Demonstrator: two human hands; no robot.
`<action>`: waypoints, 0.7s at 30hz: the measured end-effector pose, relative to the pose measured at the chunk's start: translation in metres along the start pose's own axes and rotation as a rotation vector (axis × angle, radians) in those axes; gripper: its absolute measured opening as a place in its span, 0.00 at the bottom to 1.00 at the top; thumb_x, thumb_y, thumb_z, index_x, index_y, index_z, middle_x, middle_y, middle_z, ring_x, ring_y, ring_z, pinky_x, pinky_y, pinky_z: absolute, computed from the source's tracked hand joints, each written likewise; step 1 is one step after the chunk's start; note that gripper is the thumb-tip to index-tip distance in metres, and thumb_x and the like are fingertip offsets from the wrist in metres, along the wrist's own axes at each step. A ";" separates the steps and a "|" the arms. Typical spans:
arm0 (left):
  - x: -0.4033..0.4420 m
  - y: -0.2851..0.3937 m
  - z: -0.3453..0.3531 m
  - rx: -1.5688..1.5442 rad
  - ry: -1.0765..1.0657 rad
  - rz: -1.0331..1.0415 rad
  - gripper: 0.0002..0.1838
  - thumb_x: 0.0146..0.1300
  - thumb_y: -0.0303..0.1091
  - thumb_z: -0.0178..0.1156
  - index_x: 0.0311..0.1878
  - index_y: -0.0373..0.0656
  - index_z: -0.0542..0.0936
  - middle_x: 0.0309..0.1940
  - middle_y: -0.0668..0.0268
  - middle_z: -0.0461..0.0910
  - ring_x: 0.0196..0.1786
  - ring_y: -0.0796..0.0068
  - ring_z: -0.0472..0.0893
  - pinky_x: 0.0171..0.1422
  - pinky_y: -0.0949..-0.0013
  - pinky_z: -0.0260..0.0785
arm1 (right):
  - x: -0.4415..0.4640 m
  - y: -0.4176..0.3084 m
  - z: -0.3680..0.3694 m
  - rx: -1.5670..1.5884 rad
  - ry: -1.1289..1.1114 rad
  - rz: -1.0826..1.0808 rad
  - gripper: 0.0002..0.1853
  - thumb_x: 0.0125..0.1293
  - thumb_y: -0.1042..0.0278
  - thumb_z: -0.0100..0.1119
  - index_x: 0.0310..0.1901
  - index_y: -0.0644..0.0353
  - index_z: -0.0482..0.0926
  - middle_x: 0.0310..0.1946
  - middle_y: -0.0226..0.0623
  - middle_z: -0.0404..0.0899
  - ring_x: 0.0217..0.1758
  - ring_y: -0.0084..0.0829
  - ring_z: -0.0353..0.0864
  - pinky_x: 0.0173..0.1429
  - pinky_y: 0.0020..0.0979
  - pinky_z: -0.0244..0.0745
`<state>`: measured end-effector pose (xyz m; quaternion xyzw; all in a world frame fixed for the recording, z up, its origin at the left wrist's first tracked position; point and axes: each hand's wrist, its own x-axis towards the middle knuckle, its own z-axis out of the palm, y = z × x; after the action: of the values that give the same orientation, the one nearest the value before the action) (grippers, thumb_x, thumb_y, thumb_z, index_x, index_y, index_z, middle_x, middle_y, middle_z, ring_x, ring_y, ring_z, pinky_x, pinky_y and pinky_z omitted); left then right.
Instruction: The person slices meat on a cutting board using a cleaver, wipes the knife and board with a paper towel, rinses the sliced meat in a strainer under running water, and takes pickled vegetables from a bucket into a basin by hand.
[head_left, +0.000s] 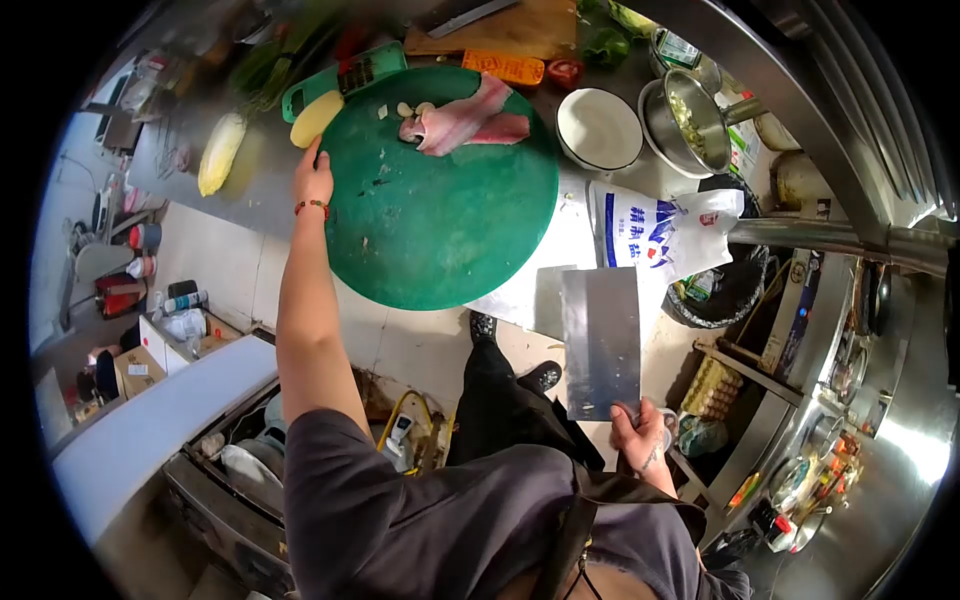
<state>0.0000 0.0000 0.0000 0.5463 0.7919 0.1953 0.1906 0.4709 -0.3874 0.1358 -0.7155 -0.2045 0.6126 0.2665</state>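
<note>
Your R hand [643, 440]'s clamped on the broad rectangular steel cleaver [602, 340], approx 4 o'clock off the round green board [440, 235]; L hand [313, 183]'s at the pale-yellow oval veg [317, 120], 10 o'clock, can't tell if gripped. Best: blade low, fingers well clear pls.

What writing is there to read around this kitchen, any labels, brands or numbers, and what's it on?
"精制盐": white and blue bag, last character less clear; its smaller print is unreadable.
Orange packet: print too small and blurred.
Green-and-white packaging, upper right: too small.
Cleaver: no readable lettering shows.
</note>
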 end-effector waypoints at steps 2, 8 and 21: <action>-0.008 -0.010 -0.003 -0.109 0.022 -0.033 0.23 0.67 0.41 0.51 0.66 0.59 0.68 0.60 0.58 0.73 0.61 0.55 0.73 0.62 0.61 0.64 | -0.003 0.002 -0.005 0.063 0.050 -0.038 0.11 0.65 0.68 0.60 0.43 0.66 0.73 0.18 0.25 0.70 0.15 0.16 0.66 0.20 0.22 0.62; -0.028 0.026 0.035 -0.112 0.131 -0.033 0.24 0.68 0.45 0.47 0.64 0.50 0.69 0.59 0.56 0.72 0.58 0.52 0.72 0.62 0.56 0.64 | 0.038 -0.037 0.015 0.014 0.166 -0.115 0.10 0.65 0.67 0.60 0.35 0.64 0.71 0.16 0.26 0.69 0.15 0.17 0.65 0.19 0.23 0.61; -0.153 0.039 0.054 -0.276 0.209 -0.168 0.30 0.67 0.44 0.49 0.66 0.35 0.63 0.65 0.47 0.63 0.67 0.49 0.63 0.68 0.56 0.57 | 0.072 -0.049 0.048 0.052 0.153 -0.186 0.11 0.66 0.65 0.58 0.30 0.62 0.70 0.14 0.26 0.68 0.12 0.17 0.64 0.16 0.22 0.60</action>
<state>0.1090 -0.1251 -0.0120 0.4236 0.8160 0.3409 0.1962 0.4373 -0.2984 0.1064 -0.7308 -0.2332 0.5340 0.3556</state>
